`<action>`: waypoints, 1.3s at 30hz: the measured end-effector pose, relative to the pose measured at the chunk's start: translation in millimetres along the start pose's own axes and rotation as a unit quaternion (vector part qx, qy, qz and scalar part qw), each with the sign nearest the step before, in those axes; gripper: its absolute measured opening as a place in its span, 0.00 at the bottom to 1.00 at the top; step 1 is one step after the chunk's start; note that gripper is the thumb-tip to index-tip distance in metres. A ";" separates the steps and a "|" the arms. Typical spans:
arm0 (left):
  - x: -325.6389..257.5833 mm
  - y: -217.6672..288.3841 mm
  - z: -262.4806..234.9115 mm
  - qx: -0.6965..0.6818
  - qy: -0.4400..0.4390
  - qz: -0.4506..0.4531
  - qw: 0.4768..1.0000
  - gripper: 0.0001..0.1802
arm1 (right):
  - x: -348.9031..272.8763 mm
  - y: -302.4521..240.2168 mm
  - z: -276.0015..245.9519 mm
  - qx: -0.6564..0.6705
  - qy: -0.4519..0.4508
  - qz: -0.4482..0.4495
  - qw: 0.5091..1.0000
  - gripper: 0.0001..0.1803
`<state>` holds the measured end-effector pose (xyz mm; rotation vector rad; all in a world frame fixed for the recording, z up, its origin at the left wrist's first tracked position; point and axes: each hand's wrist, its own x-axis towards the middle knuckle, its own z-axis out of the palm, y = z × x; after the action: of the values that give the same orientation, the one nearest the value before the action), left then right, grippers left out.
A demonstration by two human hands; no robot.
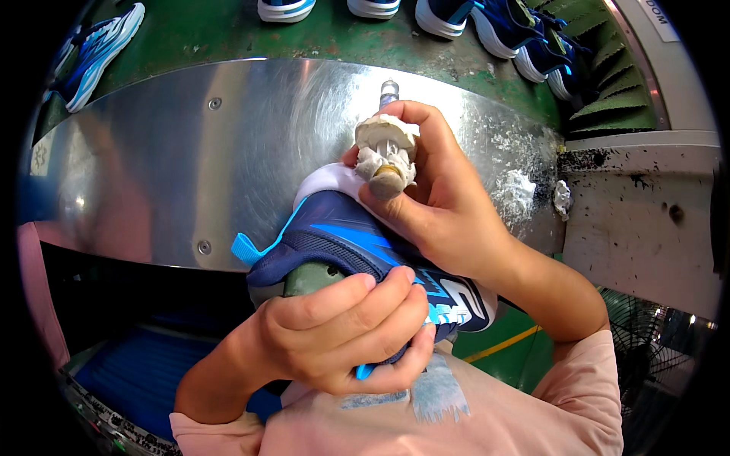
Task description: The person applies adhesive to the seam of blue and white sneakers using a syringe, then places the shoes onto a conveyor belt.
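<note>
Surface: a curved sheet-metal guard (175,152), brushed and shiny, fastened with screws, spans the middle of the view. White paste residue (517,194) is smeared on its right part. Beyond it runs a green conveyor surface (220,30), worn and stained, carrying more blue-and-white sneakers (502,26) along the top edge and one at upper left (99,45). To the right stands a white machine housing (646,220), speckled with black marks. A ribbed green panel (608,83) lies above it. A small white label with dark lettering (660,17) sits at top right, rectangular, tilted. Lower right: a fan grille (646,334) and green floor with a yellow line (502,343).

Work piece: a navy sneaker (342,235) with bright blue accents, white sole edge and a light blue heel loop, held in front of the guard, close to the chest, mounted on a grey-green last visible at the opening.

Left hand (342,330): clenched around the sneaker's upper from below, fingers wrapped over its side.

Right hand (433,190): grasping a paste-caked brush (386,152), its crusted white head resting against the sneaker's white sole edge. The brush handle tip shows just above the fingers.

Pink sleeves and a pink shirt front fill the lower edge. The sneaker hides part of the guard's lower rim.
</note>
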<state>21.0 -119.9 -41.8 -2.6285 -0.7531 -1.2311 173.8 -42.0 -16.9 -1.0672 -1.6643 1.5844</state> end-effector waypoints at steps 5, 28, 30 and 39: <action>-4.2 4.2 1.0 0.002 0.006 -0.005 1.000 0.14 | 3.6 8.6 3.6 0.015 0.036 -0.030 0.999 0.25; 26.4 1.1 -20.4 -0.040 -0.139 -0.062 0.988 0.14 | -76.6 58.8 -90.9 0.088 0.307 -0.045 0.947 0.30; 28.4 -1.0 -20.2 -0.036 -0.148 -0.060 0.986 0.15 | -93.6 74.2 -95.5 0.073 0.311 -0.049 0.946 0.29; 37.3 -2.6 -21.5 -0.057 -0.183 -0.075 0.979 0.16 | -122.2 84.1 -94.8 -0.054 0.303 -0.081 0.948 0.34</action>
<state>25.2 -110.6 0.2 -2.9850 -0.9801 -0.8497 328.0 -102.1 -76.9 -1.2751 -1.3740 0.9346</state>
